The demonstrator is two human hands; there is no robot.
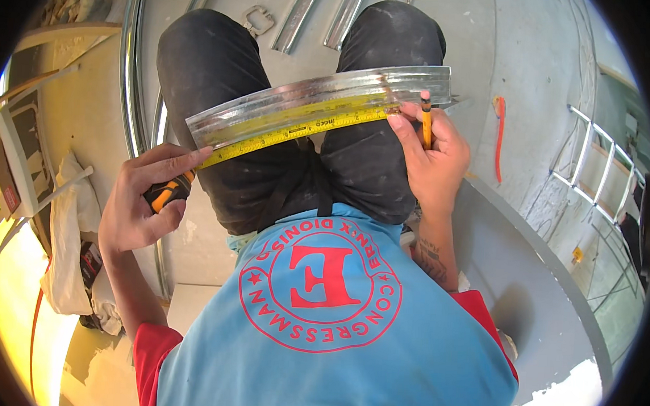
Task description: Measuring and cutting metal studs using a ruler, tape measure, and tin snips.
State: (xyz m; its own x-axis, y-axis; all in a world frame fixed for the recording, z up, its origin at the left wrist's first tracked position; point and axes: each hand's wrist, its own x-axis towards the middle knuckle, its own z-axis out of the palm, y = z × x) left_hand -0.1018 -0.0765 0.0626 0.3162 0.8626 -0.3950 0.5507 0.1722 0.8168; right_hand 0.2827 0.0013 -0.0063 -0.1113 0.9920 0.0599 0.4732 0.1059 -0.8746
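Observation:
A shiny metal channel point(323, 87) lies across my thighs. Along its near edge runs the yellow blade point(284, 136) of a tape measure, pulled out from its black and orange case point(170, 191). My left hand point(133, 194) is closed around that case, its index finger stretched to the blade and the channel's left end. At the other end of the blade, my right hand point(439, 161) pinches the tip against the channel. An orange pencil point(426, 126) stands upright between the fingers of the same hand.
Several metal channels point(298, 17) lie on the floor ahead, with a C-shaped clamp point(259, 20) beside them. Long metal lengths point(133, 71) run along my left. A curved grey panel point(515, 247) is close on my right, and a white metal ladder-like frame point(595, 160) stands farther right.

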